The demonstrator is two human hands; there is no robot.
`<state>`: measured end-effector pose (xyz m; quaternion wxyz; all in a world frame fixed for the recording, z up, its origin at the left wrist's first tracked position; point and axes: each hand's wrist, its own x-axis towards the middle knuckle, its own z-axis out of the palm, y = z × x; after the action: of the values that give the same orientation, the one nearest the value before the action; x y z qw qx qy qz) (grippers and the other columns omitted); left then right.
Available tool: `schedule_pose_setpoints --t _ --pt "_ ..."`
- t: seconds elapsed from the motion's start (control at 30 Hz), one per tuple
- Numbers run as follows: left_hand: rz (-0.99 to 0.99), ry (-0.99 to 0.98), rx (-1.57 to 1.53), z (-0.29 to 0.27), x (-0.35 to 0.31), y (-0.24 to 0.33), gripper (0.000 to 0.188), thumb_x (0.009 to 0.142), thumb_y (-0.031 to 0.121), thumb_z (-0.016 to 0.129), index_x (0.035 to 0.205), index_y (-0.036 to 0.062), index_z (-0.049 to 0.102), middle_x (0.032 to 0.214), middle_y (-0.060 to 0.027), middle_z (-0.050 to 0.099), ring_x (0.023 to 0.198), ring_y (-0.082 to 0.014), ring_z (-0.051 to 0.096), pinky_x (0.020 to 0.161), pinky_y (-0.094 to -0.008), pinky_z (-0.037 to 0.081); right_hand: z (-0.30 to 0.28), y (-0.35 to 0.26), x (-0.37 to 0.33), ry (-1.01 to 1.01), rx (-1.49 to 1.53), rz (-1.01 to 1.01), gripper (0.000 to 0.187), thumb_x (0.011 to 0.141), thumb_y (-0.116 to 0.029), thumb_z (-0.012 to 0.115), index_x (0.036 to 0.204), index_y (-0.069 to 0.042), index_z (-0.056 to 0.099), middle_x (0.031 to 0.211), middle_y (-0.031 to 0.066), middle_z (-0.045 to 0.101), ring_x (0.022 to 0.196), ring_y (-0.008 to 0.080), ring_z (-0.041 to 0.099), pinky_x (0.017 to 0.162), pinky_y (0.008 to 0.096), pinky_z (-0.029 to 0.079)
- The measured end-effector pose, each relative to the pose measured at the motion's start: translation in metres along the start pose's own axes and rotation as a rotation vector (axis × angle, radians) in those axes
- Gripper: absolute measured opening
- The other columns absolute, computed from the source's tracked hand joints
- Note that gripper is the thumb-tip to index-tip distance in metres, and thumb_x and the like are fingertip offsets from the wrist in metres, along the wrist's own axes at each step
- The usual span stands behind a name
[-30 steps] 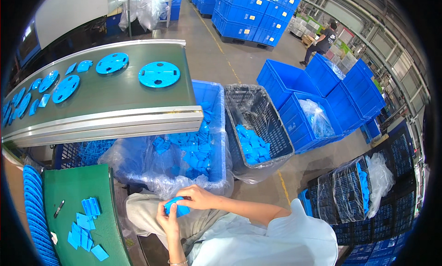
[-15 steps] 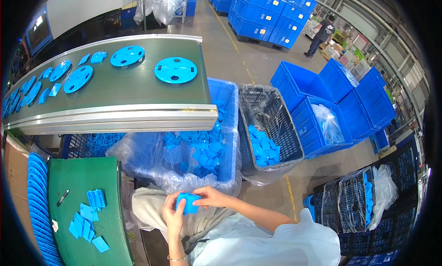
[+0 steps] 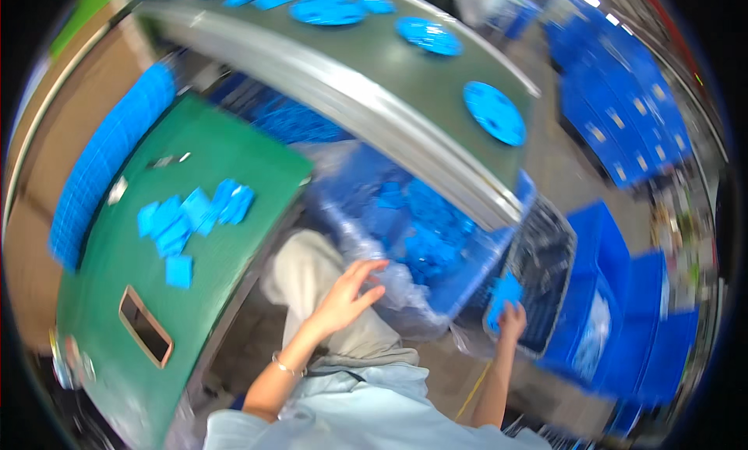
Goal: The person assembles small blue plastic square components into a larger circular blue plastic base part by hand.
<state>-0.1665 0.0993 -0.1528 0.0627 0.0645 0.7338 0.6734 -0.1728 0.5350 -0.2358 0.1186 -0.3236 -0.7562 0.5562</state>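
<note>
My left hand is raised over my lap, empty, its fingers apart and pointing toward the plastic-lined blue bin. Stretched out to the right, my right hand is at the near end of a black crate with a clear liner. Blue plastic pieces lie against its fingertips, inside that crate. Motion blur hides whether the fingers grip any of them. On the green table to my left are several flat blue pieces in a loose group.
A conveyor carrying round blue discs runs above the lined bin. The table also holds a phone, a pen and a long row of stacked blue discs. Blue crates stand beyond the black crate.
My hands have separated: the left no longer touches the small blue stack, and the right has reached out to the black crate. The view has turned, bringing the phone into sight.
</note>
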Motion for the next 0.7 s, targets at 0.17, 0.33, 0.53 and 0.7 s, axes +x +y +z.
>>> schedule_pose_setpoints --t 0.17,0.33,0.53,0.7 --pt "0.118 0.529 0.257 -0.095 -0.022 0.009 0.027 0.083 0.009 0.056 0.11 0.0034 0.058 0.102 -0.0117 0.058 0.089 -0.0236 0.059 0.08 -0.0344 0.046 -0.101 0.115 0.078 0.3 0.061 0.095 0.015 0.081 -0.002 0.057 0.096 -0.002 0.058 0.078 0.0053 0.059 0.057 0.0121 0.053 0.048 0.0248 0.043" --pt "0.053 0.99 0.453 -0.163 -0.06 0.007 0.023 0.08 0.003 0.056 0.102 0.0023 0.061 0.099 -0.0139 0.058 0.088 -0.0258 0.059 0.08 -0.0347 0.046 0.033 0.017 -0.011 0.057 -0.217 -0.51 0.018 0.084 0.0 0.05 0.099 0.003 0.06 0.092 0.0095 0.062 0.09 0.0197 0.057 0.087 0.0299 0.042" --pt "-0.013 1.039 1.247 -0.209 -0.019 -0.011 0.05 0.076 0.021 0.068 0.122 0.0094 0.051 0.106 -0.0121 0.06 0.106 -0.0283 0.053 0.088 -0.042 0.039 0.249 -0.111 -0.212 -0.875 -0.052 -0.923 0.008 0.078 0.003 0.057 0.083 0.0 0.063 0.079 0.0119 0.062 0.078 0.0249 0.06 0.071 0.0315 0.046" --pt "-0.31 0.815 1.338 -0.204 0.014 -0.015 0.042 0.064 0.022 0.073 0.1 0.01 0.054 0.089 -0.0072 0.06 0.087 -0.0259 0.06 0.074 -0.0403 0.043 0.333 -0.122 -0.33 -1.304 -0.097 -1.328 0.024 0.072 -0.008 0.063 0.096 -0.006 0.064 0.096 0.0118 0.06 0.09 0.0279 0.056 0.078 0.0371 0.041"
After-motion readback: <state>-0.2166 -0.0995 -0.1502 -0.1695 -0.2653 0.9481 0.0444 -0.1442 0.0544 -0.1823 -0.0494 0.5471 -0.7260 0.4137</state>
